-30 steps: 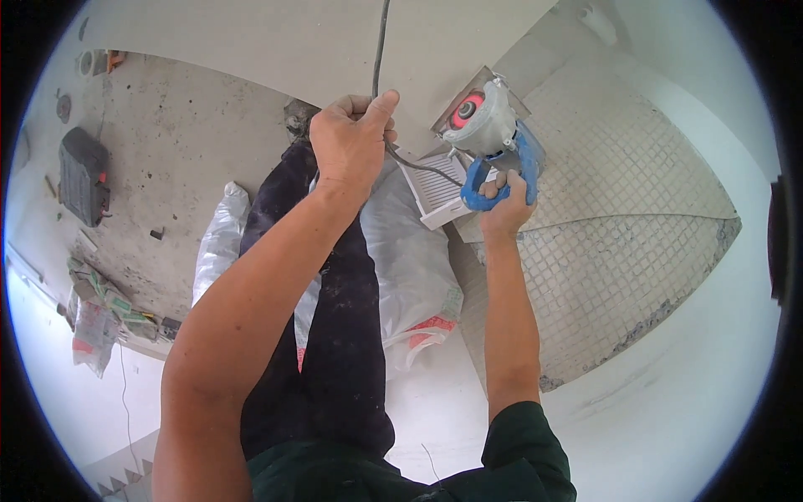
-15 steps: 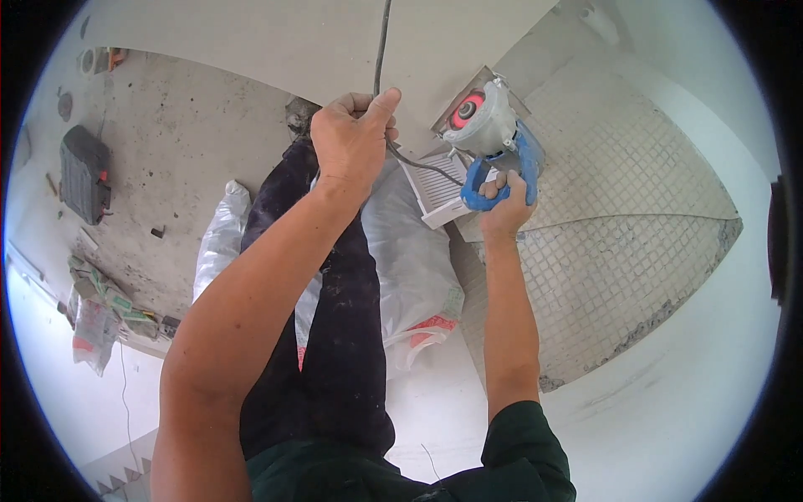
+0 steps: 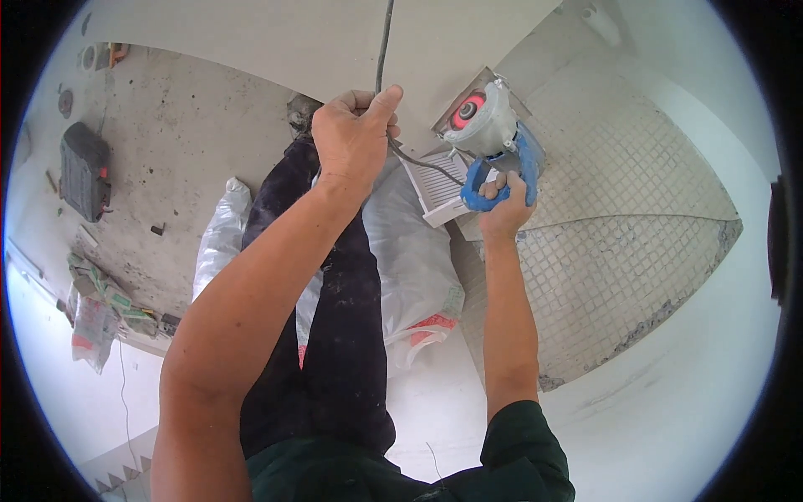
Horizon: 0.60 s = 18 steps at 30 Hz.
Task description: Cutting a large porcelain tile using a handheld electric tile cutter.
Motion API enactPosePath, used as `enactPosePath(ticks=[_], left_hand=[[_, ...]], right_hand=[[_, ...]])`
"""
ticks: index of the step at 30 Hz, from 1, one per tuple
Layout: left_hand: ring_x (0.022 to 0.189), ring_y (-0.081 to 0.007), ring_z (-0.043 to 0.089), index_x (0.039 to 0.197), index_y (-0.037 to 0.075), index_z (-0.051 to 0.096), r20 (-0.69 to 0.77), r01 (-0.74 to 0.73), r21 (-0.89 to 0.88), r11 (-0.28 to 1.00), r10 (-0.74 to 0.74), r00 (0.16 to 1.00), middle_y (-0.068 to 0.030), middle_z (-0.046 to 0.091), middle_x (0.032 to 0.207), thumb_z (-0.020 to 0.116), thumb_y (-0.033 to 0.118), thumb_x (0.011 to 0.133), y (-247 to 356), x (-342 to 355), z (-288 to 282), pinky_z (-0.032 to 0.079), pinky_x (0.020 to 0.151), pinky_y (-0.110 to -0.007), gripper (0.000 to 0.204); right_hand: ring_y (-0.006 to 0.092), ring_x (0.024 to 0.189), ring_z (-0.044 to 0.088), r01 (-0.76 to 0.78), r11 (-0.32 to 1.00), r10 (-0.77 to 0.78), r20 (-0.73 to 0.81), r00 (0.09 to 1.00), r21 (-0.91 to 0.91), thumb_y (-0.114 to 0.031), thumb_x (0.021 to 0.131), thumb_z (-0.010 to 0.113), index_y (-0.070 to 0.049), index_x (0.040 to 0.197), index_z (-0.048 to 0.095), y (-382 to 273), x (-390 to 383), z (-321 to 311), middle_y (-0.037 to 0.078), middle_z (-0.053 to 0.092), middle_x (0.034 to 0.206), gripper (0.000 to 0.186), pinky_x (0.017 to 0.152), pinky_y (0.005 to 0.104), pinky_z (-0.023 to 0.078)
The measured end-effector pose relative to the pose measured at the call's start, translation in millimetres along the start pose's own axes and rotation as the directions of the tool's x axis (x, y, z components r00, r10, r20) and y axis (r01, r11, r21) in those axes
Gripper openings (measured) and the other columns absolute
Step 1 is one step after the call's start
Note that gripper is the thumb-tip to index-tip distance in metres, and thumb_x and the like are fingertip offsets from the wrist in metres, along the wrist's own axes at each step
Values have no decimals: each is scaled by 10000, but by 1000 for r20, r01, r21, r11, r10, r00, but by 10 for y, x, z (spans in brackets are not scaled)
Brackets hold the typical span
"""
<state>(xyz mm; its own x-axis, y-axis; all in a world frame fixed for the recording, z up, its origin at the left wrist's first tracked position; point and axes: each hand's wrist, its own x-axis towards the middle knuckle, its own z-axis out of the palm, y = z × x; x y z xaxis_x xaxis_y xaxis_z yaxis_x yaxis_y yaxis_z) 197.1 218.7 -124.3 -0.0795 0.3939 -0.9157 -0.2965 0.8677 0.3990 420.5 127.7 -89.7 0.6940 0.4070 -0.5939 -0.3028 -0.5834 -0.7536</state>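
Observation:
My right hand [image 3: 506,205] is closed round the blue handle of a circular saw [image 3: 493,121], which has a grey guard and a red disc at its hub. The saw rests on its base plate at the corner of a large pale board [image 3: 276,38]. A dark power cord [image 3: 383,54] runs down from the top of the view, and my left hand [image 3: 355,130] pinches it between thumb and fingers. From there the cord sags across to the saw's handle. Just below the saw, a white slatted plastic piece [image 3: 435,186] lies beside my right hand.
Plump white plastic sacks [image 3: 410,259] lie around my legs. At right stands a pale slab with a grid-patterned surface [image 3: 627,251]. On the dusty floor to the left are a dark case [image 3: 85,171], a grinding disc [image 3: 65,104] and a crumpled bag [image 3: 94,330].
Almost nothing differs. The view has shifted very slightly, while both hands keep their hold on the cord and the saw.

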Motion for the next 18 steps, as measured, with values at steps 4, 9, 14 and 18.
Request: enactPosePath(ticks=[4,9,14,18], left_hand=[[585,-116,605,829,-68,655,6,25,-12,1000,-25,1000,-71,642,680,753,249,847,23,-13,2,480,558,-254,333],[584,-118,603,825,-67,658,3,7,23,1000,-7,1000,-71,639,673,749,257,851,24,-9,-5,481,558,-256,338],[586,-118,605,820,-63,659,2,-4,26,1000,4,1000,-71,640,673,746,256,852,27,-17,0,482,560,-255,332],[591,-116,607,820,-61,660,2,-13,15,1000,13,1000,-70,639,672,745,253,852,13,-8,-6,482,558,-254,326]], right_hand=[[160,485,450,12,1000,-12,-11,1000,3,-63,810,564,-46,774,512,34,-1,-18,45,478,653,65,487,314,408],[165,483,452,-1,1000,1,-9,1000,3,-63,809,563,-44,775,515,28,-14,-17,48,481,653,62,487,315,412],[165,480,452,8,1000,-8,15,1000,10,-59,804,563,-40,778,518,61,-7,-50,53,487,656,55,486,316,414],[166,473,449,6,1000,-6,15,1000,15,-54,798,564,-39,775,516,70,-11,-51,54,484,657,55,481,317,413]])
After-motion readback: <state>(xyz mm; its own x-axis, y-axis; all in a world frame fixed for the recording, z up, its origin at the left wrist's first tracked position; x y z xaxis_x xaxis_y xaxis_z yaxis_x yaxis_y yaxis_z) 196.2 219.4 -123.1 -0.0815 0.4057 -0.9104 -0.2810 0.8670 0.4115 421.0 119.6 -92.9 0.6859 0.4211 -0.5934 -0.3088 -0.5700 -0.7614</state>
